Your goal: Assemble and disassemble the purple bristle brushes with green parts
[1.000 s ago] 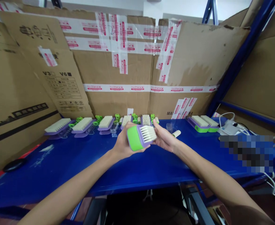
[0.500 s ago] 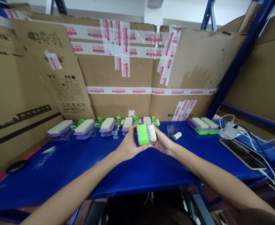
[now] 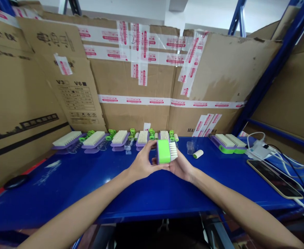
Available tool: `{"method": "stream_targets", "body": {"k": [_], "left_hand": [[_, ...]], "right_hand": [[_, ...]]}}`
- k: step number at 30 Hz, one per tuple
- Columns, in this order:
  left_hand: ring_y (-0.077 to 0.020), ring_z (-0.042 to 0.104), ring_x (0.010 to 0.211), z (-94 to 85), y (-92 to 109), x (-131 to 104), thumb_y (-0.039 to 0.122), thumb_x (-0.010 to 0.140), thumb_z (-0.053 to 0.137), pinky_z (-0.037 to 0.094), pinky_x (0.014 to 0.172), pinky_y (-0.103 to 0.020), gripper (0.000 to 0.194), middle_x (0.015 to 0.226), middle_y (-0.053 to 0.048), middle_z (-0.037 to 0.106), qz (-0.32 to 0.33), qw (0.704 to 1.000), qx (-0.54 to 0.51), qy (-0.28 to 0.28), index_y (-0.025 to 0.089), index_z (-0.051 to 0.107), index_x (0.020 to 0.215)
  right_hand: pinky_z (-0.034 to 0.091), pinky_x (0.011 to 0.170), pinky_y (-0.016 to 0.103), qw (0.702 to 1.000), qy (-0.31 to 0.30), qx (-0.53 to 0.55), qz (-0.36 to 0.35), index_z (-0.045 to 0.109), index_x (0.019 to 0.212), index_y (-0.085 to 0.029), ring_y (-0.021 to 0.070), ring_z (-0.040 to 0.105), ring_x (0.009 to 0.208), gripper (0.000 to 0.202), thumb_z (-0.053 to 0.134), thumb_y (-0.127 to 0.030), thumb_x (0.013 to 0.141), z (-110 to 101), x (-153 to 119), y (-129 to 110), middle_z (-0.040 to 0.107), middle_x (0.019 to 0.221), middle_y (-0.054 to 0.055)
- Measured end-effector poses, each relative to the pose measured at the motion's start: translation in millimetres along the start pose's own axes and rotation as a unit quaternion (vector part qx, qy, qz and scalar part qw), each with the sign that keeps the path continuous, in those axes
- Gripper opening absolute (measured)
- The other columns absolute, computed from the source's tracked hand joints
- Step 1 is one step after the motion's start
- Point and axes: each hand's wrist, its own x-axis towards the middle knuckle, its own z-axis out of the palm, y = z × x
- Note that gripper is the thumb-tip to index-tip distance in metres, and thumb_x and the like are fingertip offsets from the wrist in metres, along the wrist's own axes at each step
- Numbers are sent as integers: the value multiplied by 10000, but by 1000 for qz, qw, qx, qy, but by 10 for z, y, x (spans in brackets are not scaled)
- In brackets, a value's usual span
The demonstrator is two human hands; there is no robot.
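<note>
A green and purple brush point(image 3: 164, 151) with pale bristles is held up above the table, its bristles facing right. My left hand point(image 3: 144, 162) grips it from the left, thumb along the bottom edge and fingers near the top. My right hand point(image 3: 181, 165) is closed on the brush from the right, behind the bristles; its fingertips are largely hidden. Behind the hands, purple brushes point(image 3: 119, 137) stand in a row with green parts point(image 3: 132, 132) and clear plastic pieces between them. To the right lie a clear plastic piece point(image 3: 190, 147) and a cream roller with a green end point(image 3: 198, 154).
On the blue table point(image 3: 89, 183), two green and purple brushes point(image 3: 227, 142) sit at the right, near a white charger point(image 3: 258, 148) with cables and a phone point(image 3: 274, 178). A black round object point(image 3: 16, 181) lies far left. Cardboard walls point(image 3: 138, 83) stand behind.
The brush has turned slightly in my hands, showing its green face more squarely. The whole view has shifted a little, so the table items appear slightly further right.
</note>
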Motion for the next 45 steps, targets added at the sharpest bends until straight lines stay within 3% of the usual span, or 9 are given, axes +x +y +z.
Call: {"method": "stream_targets", "body": {"k": [11, 14, 20, 24, 28, 31, 37, 43, 45], "left_hand": [[-365, 802, 1238, -33, 188, 6, 446, 769, 1036, 681, 1035, -558, 860, 1353, -124, 782, -53, 998, -24, -32, 270, 547, 1454], [-367, 816, 1208, -37, 194, -9, 430, 732, 1048, 686, 1024, -563, 926, 1332, -121, 797, -33, 999, -15, 10, 270, 520, 1476], [-381, 781, 1306, -13, 225, 28, 509, 802, 1012, 652, 1109, -603, 927, 1433, -147, 762, -46, 999, -17, 16, 273, 495, 1535], [-375, 770, 1330, 15, 250, 41, 494, 906, 931, 646, 1116, -615, 821, 1477, -162, 734, -77, 996, -39, 15, 268, 468, 1546], [-404, 748, 1354, -30, 241, 43, 493, 816, 1010, 614, 1155, -657, 945, 1466, -160, 734, -44, 999, -9, -15, 278, 474, 1564], [-411, 734, 1378, -87, 226, 49, 460, 825, 1004, 618, 1157, -645, 880, 1488, -163, 719, 11, 998, 11, -64, 281, 519, 1538], [-394, 768, 1305, -142, 218, 79, 497, 800, 1026, 650, 1111, -610, 914, 1435, -140, 744, -21, 999, 16, -36, 283, 522, 1531], [-389, 710, 1414, -215, 253, 125, 431, 891, 966, 608, 1187, -622, 795, 1492, -149, 709, 52, 994, 44, -82, 283, 536, 1542], [-376, 755, 1328, -228, 271, 132, 508, 832, 1010, 648, 1122, -601, 921, 1444, -130, 734, 41, 995, 43, -74, 294, 502, 1569]], "right_hand": [[624, 1089, 517, 1000, 0, -11, -10, 727, 1464, -187, 332, 811, 1224, 816, 352, -832, 1132, 74, -61, -108, 860, 1250, 170], [623, 1089, 503, 1000, -2, -15, -2, 732, 1455, -177, 326, 817, 1210, 810, 381, -830, 1128, 95, -80, -117, 859, 1248, 176], [601, 1131, 498, 1000, 6, -10, -5, 738, 1452, -189, 303, 824, 1191, 804, 334, -814, 1146, 100, -89, -121, 866, 1237, 164], [597, 1134, 495, 1000, 16, -5, -14, 714, 1487, -200, 294, 820, 1192, 755, 359, -780, 1160, 90, -72, -105, 857, 1276, 161], [613, 1101, 505, 1000, 18, -2, -24, 716, 1483, -228, 313, 810, 1207, 726, 380, -780, 1153, 112, -65, -105, 851, 1294, 151], [619, 1081, 529, 1000, 6, -2, -28, 705, 1498, -238, 332, 797, 1225, 749, 372, -806, 1141, 132, -75, -134, 843, 1314, 154], [605, 1105, 521, 999, 15, -16, -35, 708, 1505, -221, 333, 788, 1251, 798, 348, -828, 1133, 115, -78, -163, 843, 1310, 165], [579, 1150, 549, 999, 17, 0, -32, 697, 1520, -217, 338, 770, 1303, 762, 345, -786, 1155, 121, -77, -157, 835, 1343, 155], [571, 1162, 556, 999, 15, 2, -35, 695, 1527, -213, 339, 768, 1307, 760, 343, -778, 1160, 107, -73, -146, 830, 1358, 161]]}}
